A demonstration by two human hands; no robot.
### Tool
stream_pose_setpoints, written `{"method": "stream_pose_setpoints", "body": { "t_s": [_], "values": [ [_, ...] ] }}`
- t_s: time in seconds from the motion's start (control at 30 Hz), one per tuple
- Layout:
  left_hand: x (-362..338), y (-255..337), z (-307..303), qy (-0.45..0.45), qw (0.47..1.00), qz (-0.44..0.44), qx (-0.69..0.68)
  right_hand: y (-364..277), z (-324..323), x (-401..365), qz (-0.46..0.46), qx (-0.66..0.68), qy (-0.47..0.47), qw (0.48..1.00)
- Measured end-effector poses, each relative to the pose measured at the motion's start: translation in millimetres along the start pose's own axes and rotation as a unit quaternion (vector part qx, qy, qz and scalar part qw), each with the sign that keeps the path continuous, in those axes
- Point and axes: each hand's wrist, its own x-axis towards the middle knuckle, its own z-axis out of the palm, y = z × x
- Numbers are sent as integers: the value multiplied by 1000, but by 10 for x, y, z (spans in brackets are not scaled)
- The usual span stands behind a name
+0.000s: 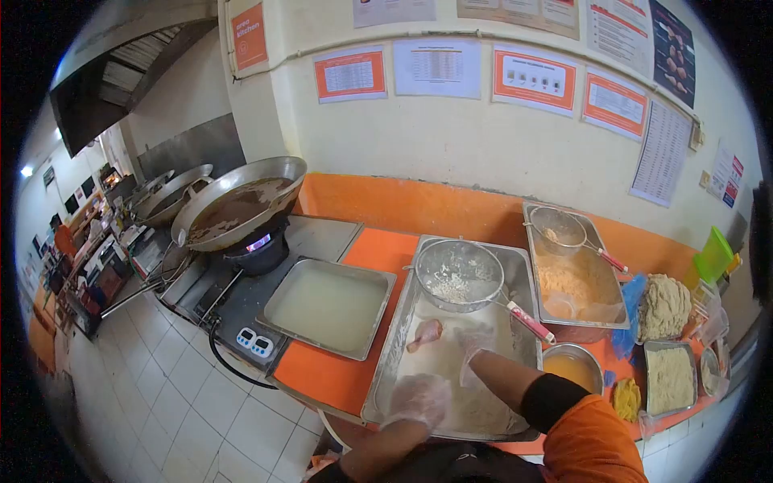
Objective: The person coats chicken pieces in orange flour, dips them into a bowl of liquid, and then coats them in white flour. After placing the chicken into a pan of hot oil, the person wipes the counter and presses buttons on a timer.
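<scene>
Resting in a long rectangular steel tray [392, 342] bedded with fine white flour, both hands wear thin, clear, crinkled plastic gloves.

- Left hand [419, 398]: rounded, knuckles up, cupped over the flour near the tray's near end. Whether it encloses anything cannot be told.
- Right hand [475, 344]: set on the flour at the tray's middle, fingers loosely spread, nothing seen in its grasp.
- Chicken piece [425, 332]: raw, pink, drumstick-shaped, lying on the flour just left of the right hand, apart from both gloves.
- Sieve [457, 274]: round wire-mesh bowl with lumpy flour remnants and a red handle, sitting across the tray's far end.
- Shallow steel pan [326, 306]: rectangular, filled with smooth, pale, cloudy liquid, left of the flour tray on the orange counter [378, 249].
- Second tray [576, 282]: to the right, holding coarse yellowish crumb and a smaller mesh strainer [557, 225].
- Round steel bowl [572, 366]: orange liquid, just beside the right forearm.
- Wok [237, 205]: wide, tilted, dark-stained, over a lit burner.
</scene>
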Motion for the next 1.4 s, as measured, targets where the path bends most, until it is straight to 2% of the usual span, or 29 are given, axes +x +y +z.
{"method": "stream_pose_setpoints", "body": {
  "t_s": [0.07, 0.1, 0.13, 0.17, 0.2, 0.27, 0.33, 0.4, 0.47, 0.5, 0.63, 0.67, 0.73, 0.77, 0.8, 0.87, 0.9, 0.97, 1.0, 1.07, 1.1, 1.13, 1.17, 1.2, 1.23, 1.27, 1.3, 1.37, 1.4],
  "values": [
    [-292, -235, -142, 252, 967, 8, 46, 184, 275, 195, 80, 97, 24, 992],
    [-318, -344, -125, 254, 966, 1, 40, 214, 378, 243, 159, 195, 48, 967],
    [-323, -444, -99, 291, 954, -71, 22, 142, 371, 229, 150, 187, 49, 970],
    [-312, -512, -82, 327, 934, -147, 2, 66, 361, 212, 222, 151, 147, 952],
    [-319, -534, -78, 210, 952, -221, -33, 62, 345, 269, 247, 127, 195, 941],
    [-292, -580, 78, 177, 949, -248, -82, 67, 337, 387, 278, 100, 251, 922],
    [-261, -651, 221, 145, 943, -270, -129, 115, 322, 595, 242, 103, 169, 950],
    [-268, -768, 317, 156, 959, -191, -140, 135, 315, 787, 195, 93, 91, 972],
    [-251, -836, 392, 186, 955, -176, -149, 87, 301, 946, 138, 60, 53, 987],
    [-258, -838, 439, 213, 954, -151, -149, 26, 275, 990, 100, 45, 38, 993],
    [-271, -851, 342, 198, 946, -147, -210, -402, 96, 1023, -111, 2, -14, 994],
    [-281, -810, 249, 149, 952, -174, -203, -535, 63, 971, -176, 2, -36, 984],
    [-280, -769, 167, 102, 955, -200, -196, -699, -59, 862, -311, 74, -123, 940],
    [-279, -762, 157, 103, 952, -207, -202, -700, -150, 766, -328, 202, -198, 901],
    [-280, -760, 162, 105, 950, -213, -205, -647, -692, 326, -259, 410, -262, 834],
    [-220, -799, 328, 120, 955, -208, -175, -667, -915, -13, -174, 597, -309, 719],
    [-212, -804, 387, 137, 958, -205, -146, -680, -789, -109, -225, 482, -228, 815],
    [-252, -761, 251, 124, 959, -205, -148, -642, -390, -226, -267, 352, -141, 886],
    [-272, -743, 205, 113, 960, -207, -152, -654, -202, -275, -211, 560, -317, 736],
    [-241, -771, 317, 127, 962, -199, -139, -590, -54, -362, -133, 713, -459, 513],
    [-233, -783, 340, 145, 962, -193, -125, -609, -353, -599, -379, 404, -365, 748],
    [-250, -774, 334, 144, 963, -191, -122, -637, -596, -835, -541, 7, -190, 819],
    [-271, -764, 311, 158, 965, -178, -111, -682, -753, -1045, -541, 10, -188, 820],
    [-287, -764, 293, 172, 966, -164, -101, -736, -897, -1233, -386, 72, -220, 893],
    [-285, -777, 312, 172, 966, -163, -99, -760, -962, -1316, -217, 130, -245, 936],
    [-269, -788, 360, 191, 959, -174, -118, -726, -843, -1310, -216, 131, -245, 936],
    [-262, -785, 389, 206, 952, -180, -136, -656, -566, -1300, -338, 149, -171, 913],
    [-302, -727, 298, 184, 956, -185, -132, -544, -113, -1283, -551, 174, -9, 816],
    [-310, -707, 258, 168, 957, -199, -131, -578, -133, -1262, -543, 178, -6, 821]
  ]
}}
